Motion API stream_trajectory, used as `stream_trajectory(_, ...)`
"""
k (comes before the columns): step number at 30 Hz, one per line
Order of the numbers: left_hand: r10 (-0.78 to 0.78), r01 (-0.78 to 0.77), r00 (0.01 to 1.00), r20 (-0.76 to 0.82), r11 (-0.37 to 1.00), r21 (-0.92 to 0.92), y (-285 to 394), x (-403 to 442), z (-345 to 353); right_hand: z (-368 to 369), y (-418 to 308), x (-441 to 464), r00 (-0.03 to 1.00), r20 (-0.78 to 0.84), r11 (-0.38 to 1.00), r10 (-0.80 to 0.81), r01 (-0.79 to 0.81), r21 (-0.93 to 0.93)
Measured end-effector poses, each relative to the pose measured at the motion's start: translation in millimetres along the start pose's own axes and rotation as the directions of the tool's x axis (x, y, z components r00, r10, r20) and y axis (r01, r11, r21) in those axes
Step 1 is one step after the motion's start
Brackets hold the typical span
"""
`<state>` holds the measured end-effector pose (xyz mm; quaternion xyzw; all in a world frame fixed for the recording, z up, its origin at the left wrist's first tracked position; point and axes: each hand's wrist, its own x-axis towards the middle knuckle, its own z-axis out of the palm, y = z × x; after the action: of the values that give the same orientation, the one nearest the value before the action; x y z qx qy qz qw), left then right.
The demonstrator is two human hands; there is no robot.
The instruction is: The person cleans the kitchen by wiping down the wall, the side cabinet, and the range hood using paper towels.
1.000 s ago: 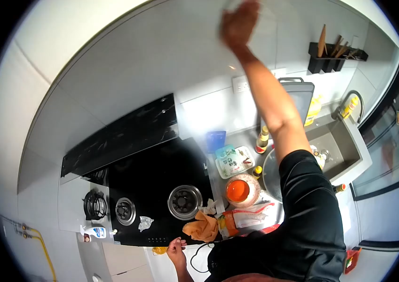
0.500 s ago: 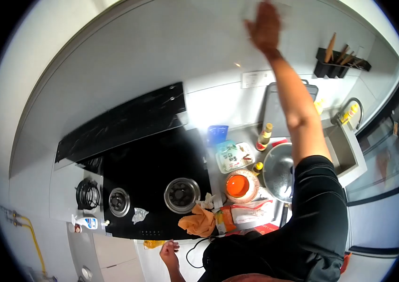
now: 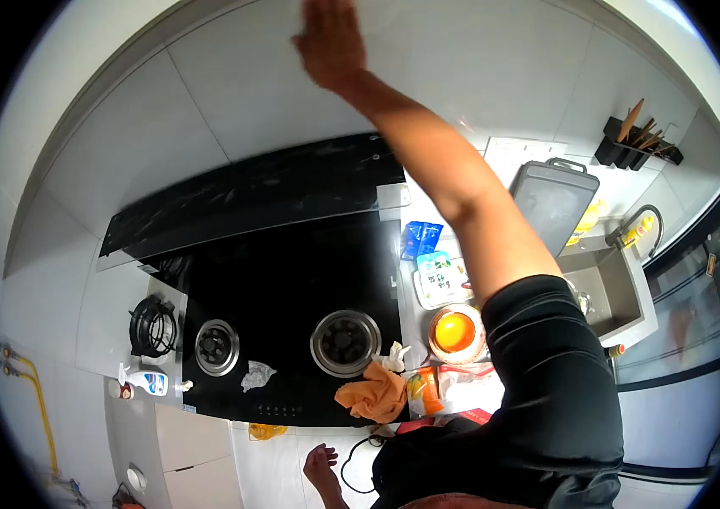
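My right hand [image 3: 332,44] is raised high against the grey-white tiled wall [image 3: 258,76], above the black marbled panel behind the stove. Its fingers are stretched out and cut off by the dark top edge; whether anything thin lies under the palm is hidden. Low in front of the counter hangs my left hand [image 3: 321,467], its fingers loosely bent and nothing visible in them. The black gas stove [image 3: 292,263] lies between the two hands. On its front right corner rests a crumpled orange cloth [image 3: 374,394], and a crumpled whitish wad [image 3: 258,375] sits near the left burner.
Right of the stove stand an orange bowl [image 3: 454,332], a white tray [image 3: 442,288], a blue packet [image 3: 421,240] and food bags [image 3: 466,386]. A dark cutting board [image 3: 553,204] leans near the sink [image 3: 606,288]. A spray bottle [image 3: 149,382] and black burner grate [image 3: 154,327] are at left.
My right hand has swept left along the wall, from above the socket to above the stove panel. The view has shifted somewhat. My left hand stays low, fingers still bent.
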<state>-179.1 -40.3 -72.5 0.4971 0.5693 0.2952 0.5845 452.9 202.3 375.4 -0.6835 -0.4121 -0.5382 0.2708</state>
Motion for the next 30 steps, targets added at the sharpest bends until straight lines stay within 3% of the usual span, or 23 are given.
stream_trajectory(1, -0.004, 0.004, 1.0, 0.008, 1.0, 0.002, 2, 2, 0, 4, -15, -3, 0.998, 0.005, 0.993, -0.066, 0.066, -0.102)
stream_trajectory(3, 0.03, -0.029, 0.999, 0.037, 0.999, -0.014, 10, 5, 4, 2, -24, -6, 0.932, 0.038, 0.932, -0.36, 0.358, 0.062)
stream_trajectory(5, 0.012, -0.012, 0.999, 0.047, 1.0, 0.0, 7, 12, 8, -4, -16, -10, 0.906, 0.073, 0.909, -0.417, 0.414, 0.049)
stream_trajectory(7, -0.005, 0.002, 0.997, 0.083, 0.999, 0.032, 11, 17, 17, -7, 9, -5, 0.845, 0.167, 0.853, -0.508, 0.52, -0.035)
stream_trajectory(8, -0.012, 0.006, 0.996, 0.09, 0.998, 0.067, 15, 19, 21, -13, 40, -11, 0.827, 0.152, 0.797, -0.542, 0.563, -0.219)
stream_trajectory(9, 0.012, -0.019, 0.994, 0.109, 0.998, 0.059, 10, 21, 23, 1, 78, -17, 0.841, -0.049, 0.831, -0.539, 0.54, 0.132)
stream_trajectory(10, 0.027, -0.033, 0.994, 0.109, 0.998, 0.057, 10, 21, 24, -24, 98, -36, 0.885, 0.131, 0.871, -0.447, 0.464, -0.162)
stream_trajectory(11, 0.04, -0.045, 0.994, 0.106, 0.998, 0.049, 10, 19, 27, -50, 118, -45, 0.909, 0.302, 0.954, -0.288, 0.245, 0.174)
stream_trajectory(12, 0.039, -0.042, 0.995, 0.094, 0.998, 0.036, 11, 15, 30, -43, 159, -64, 0.922, 0.22, 0.941, -0.319, 0.28, 0.192)
stream_trajectory(14, 0.006, -0.006, 0.999, 0.047, 1.0, -0.006, -3, 15, 28, -58, 214, -102, 0.911, 0.061, 0.909, -0.408, 0.411, -0.069)
stream_trajectory(15, -0.004, 0.004, 1.0, 0.017, 1.0, -0.029, -12, 10, 24, -69, 237, -120, 0.891, 0.028, 0.888, -0.453, 0.453, -0.075)
stream_trajectory(18, 0.005, -0.007, 0.997, -0.082, 1.0, -0.015, -33, -4, 12, -90, 282, -181, 0.854, 0.309, 0.866, -0.418, 0.477, -0.147)
stream_trajectory(20, -0.01, 0.004, 0.991, -0.134, 0.999, -0.047, -62, -12, 0, -90, 290, -198, 0.844, 0.234, 0.863, -0.483, 0.504, -0.033)
stream_trajectory(23, -0.091, 0.061, 0.975, -0.202, 0.987, -0.147, -65, -7, -7, -82, 287, -189, 0.873, 0.241, 0.857, -0.423, 0.472, -0.207)
stream_trajectory(26, -0.213, 0.101, 0.917, -0.338, 0.942, -0.321, -92, 37, -23, -86, 235, -149, 0.906, 0.216, 0.913, -0.363, 0.392, -0.109)
stream_trajectory(28, -0.255, 0.086, 0.857, -0.448, 0.928, -0.363, -90, 70, -27, -79, 214, -129, 0.882, 0.195, 0.804, -0.43, 0.472, -0.362)
stream_trajectory(29, -0.256, 0.064, 0.819, -0.513, 0.93, -0.361, -89, 92, -32, -67, 203, -127, 0.883, 0.197, 0.802, -0.425, 0.468, -0.371)
stream_trajectory(30, -0.29, 0.01, 0.77, -0.569, 0.896, -0.443, -126, 125, -44, -47, 196, -114, 0.878, 0.201, 0.861, -0.435, 0.471, -0.193)
